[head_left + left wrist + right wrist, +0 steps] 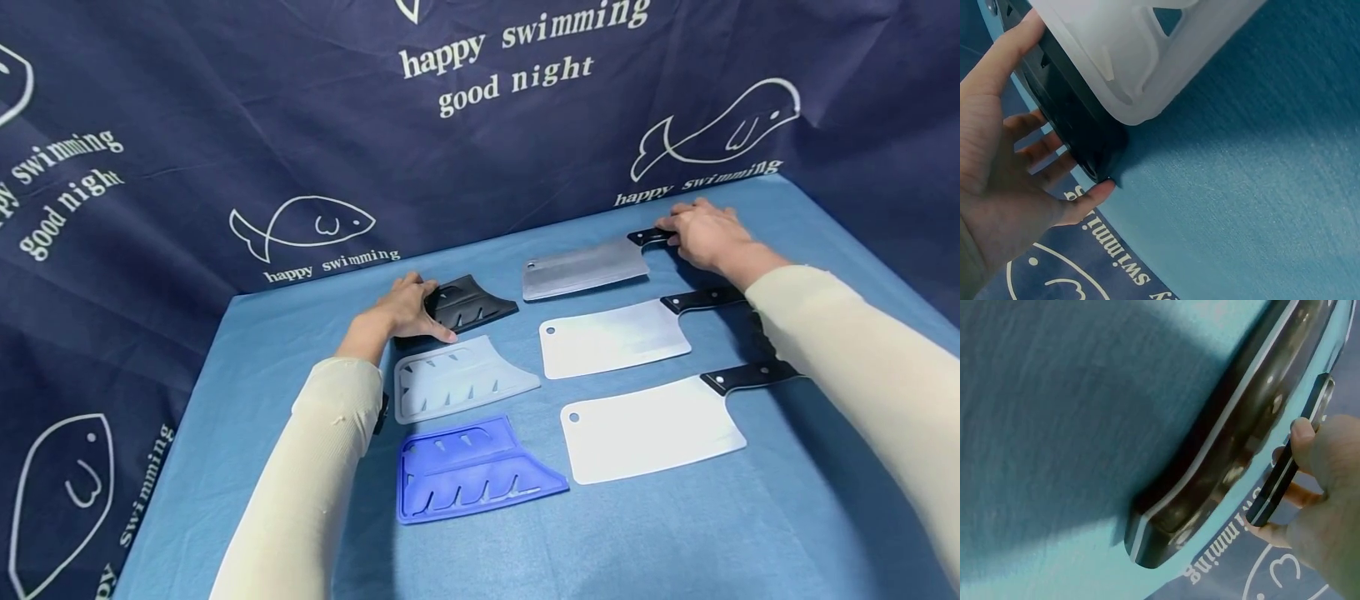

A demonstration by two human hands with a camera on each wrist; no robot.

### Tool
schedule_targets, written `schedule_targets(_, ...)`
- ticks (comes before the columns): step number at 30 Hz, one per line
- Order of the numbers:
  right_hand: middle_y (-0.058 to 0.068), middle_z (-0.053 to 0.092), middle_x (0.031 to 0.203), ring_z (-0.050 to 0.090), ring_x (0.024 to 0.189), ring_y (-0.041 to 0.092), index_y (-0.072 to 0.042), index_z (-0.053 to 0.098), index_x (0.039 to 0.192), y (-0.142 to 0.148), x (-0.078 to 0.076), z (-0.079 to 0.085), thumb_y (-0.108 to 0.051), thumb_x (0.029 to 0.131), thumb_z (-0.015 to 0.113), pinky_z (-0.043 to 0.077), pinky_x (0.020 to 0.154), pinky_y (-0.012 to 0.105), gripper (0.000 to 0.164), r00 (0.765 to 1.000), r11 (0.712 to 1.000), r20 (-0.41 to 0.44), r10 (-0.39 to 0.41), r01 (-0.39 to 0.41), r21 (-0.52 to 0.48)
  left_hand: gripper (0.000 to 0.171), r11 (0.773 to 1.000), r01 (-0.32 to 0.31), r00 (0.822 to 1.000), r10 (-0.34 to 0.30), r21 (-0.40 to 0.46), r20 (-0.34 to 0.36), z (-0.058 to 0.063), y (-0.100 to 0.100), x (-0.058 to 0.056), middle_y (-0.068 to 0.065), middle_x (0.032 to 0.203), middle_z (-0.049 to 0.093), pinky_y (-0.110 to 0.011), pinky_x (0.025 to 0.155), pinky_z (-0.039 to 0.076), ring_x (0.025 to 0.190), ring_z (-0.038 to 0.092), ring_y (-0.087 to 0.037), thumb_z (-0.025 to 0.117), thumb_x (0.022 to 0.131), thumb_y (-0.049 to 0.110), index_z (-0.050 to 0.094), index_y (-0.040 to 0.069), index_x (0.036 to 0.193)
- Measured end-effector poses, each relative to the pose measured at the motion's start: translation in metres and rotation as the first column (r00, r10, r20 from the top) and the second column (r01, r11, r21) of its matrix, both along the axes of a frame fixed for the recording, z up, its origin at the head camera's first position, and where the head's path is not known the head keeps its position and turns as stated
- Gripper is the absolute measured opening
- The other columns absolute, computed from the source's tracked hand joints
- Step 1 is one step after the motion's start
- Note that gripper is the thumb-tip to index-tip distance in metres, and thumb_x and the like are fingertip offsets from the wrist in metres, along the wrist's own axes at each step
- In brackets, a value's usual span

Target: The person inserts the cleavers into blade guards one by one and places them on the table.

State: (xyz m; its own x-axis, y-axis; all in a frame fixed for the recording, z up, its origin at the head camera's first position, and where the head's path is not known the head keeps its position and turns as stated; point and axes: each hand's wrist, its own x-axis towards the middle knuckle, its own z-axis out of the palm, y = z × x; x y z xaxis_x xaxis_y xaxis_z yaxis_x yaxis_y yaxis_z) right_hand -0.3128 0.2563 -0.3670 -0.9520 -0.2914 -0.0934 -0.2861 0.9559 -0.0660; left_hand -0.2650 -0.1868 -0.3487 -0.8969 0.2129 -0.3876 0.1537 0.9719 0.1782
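At the back left, my left hand [407, 308] spans a black blade cover [472, 302], holding it with the thumb along its near edge and the fingers along its far edge. My right hand [708, 233] grips the black handle of the farthest cleaver [588, 267], thumb on one side and fingers on the other in the right wrist view. That cleaver's blade points left toward the black cover. A translucent white blade cover [465, 379] lies just in front of the left hand. Nearer my right forearm is the middle cleaver [611, 337], its handle partly behind the sleeve.
A blue blade cover [476, 475] lies nearest on the left, beside the front cleaver [652, 429]. Light blue cloth covers the table [480, 558]. A dark blue printed curtain [480, 158] stands behind the table's back edge.
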Motion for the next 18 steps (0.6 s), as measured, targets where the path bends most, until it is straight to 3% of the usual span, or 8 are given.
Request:
schedule_targets(9, 0.028, 0.041, 0.133, 0.035, 0.117, 0.048, 0.003, 0.046, 0.138, 0.0026, 0.0026, 0.0025, 0.001, 0.087, 0.058, 0.031, 0.090, 0.069, 0.052, 0.999, 1.000, -0.035, -0.020, 0.020, 0.002, 0.110, 1.000, -0.003, 1.000, 0.002, -0.007, -0.013, -0.0016, 0.0010, -0.0011, -0.010, 0.149, 0.026, -0.057, 0.104, 0.032, 0.136, 0.026, -0.031, 0.079, 0.068, 0.057, 0.025, 0.015, 0.153)
schedule_targets(18, 0.028, 0.041, 0.131, 0.034, 0.115, 0.047, 0.003, 0.044, 0.139, 0.0090, 0.0059, 0.0056, 0.000, 0.087, 0.054, 0.031, 0.088, 0.069, 0.053, 0.998, 1.000, -0.060, -0.026, 0.025, -0.008, 0.111, 0.999, 0.018, 0.998, -0.020, -0.030, -0.058, -0.0034, -0.0006, -0.0014, -0.011, 0.156, 0.020, -0.064, 0.106, 0.022, 0.142, 0.017, -0.034, 0.075, 0.069, 0.062, 0.024, 0.012, 0.153)
